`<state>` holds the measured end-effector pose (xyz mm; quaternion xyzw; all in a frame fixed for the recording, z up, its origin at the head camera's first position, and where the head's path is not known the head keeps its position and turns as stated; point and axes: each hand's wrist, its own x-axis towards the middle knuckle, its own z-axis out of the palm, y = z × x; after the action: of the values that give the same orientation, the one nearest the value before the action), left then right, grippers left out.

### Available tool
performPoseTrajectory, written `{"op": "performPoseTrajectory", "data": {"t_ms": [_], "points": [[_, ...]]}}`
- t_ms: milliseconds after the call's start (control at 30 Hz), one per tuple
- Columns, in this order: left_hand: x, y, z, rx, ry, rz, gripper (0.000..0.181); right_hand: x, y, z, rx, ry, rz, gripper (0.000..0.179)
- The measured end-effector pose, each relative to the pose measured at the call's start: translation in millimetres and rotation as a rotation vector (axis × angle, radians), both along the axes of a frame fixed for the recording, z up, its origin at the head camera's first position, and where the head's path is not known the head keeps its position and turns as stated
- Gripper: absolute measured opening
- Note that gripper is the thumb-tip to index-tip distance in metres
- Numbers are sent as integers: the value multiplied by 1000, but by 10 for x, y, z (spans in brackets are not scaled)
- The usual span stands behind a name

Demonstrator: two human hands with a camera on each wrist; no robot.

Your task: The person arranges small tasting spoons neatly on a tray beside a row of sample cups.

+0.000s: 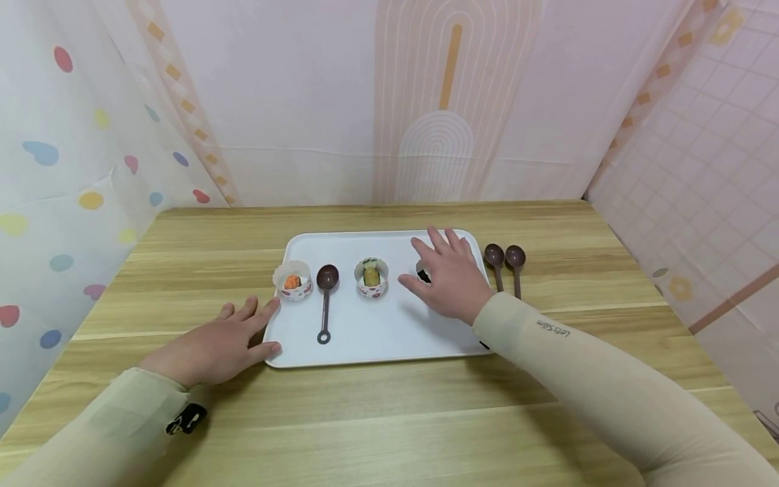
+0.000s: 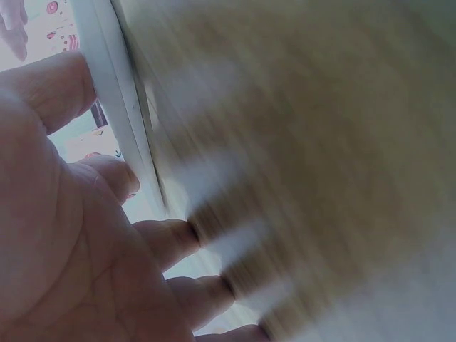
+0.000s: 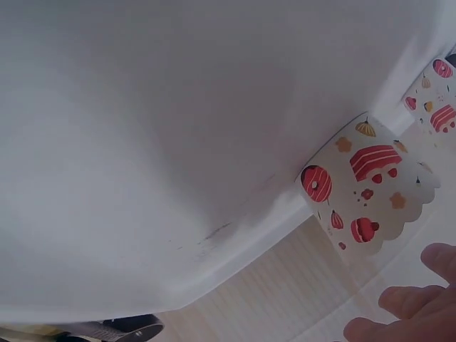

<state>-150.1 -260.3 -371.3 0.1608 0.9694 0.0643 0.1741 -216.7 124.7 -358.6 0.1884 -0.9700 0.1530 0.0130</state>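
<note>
A white tray (image 1: 389,338) lies on the wooden table. My left hand (image 1: 219,345) is at its left edge, thumb and forefinger touching the rim and fingers extended; the left wrist view shows the palm (image 2: 71,242) beside that rim. My right hand (image 1: 447,281) hovers over the tray's right part with fingers spread, holding nothing. It partly hides a paper cup with a dark piece (image 1: 424,273) inside. In the right wrist view, fingertips (image 3: 406,303) appear near a dessert-patterned paper cup (image 3: 367,189). At the tray's left stands a paper cup (image 1: 297,292) with an orange piece.
A middle paper cup (image 1: 372,289) holds a green-yellow piece. Between it and the left cup lies a brown long-handled scoop (image 1: 326,291). Two similar brown scoops (image 1: 494,256) lie right of the tray, their handles partly hidden by the right arm. Patterned curtains (image 1: 304,101) surround the table.
</note>
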Motion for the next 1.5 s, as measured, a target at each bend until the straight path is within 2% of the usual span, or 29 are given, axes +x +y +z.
{"op": "performPoseTrajectory", "data": {"t_ms": [333, 533, 1133, 1500], "points": [[-2, -5, 0, 2, 3, 4, 90, -12, 67, -3, 36, -30, -39, 83], [-2, -5, 3, 2, 0, 4, 90, -4, 114, 48, 47, -47, -51, 85], [-6, -14, 17, 3, -16, 8, 91, 2, 385, 114, 17, -72, -108, 85], [2, -28, 6, -6, -16, -7, 92, 3, 603, 102, 30, -94, -134, 76]]}}
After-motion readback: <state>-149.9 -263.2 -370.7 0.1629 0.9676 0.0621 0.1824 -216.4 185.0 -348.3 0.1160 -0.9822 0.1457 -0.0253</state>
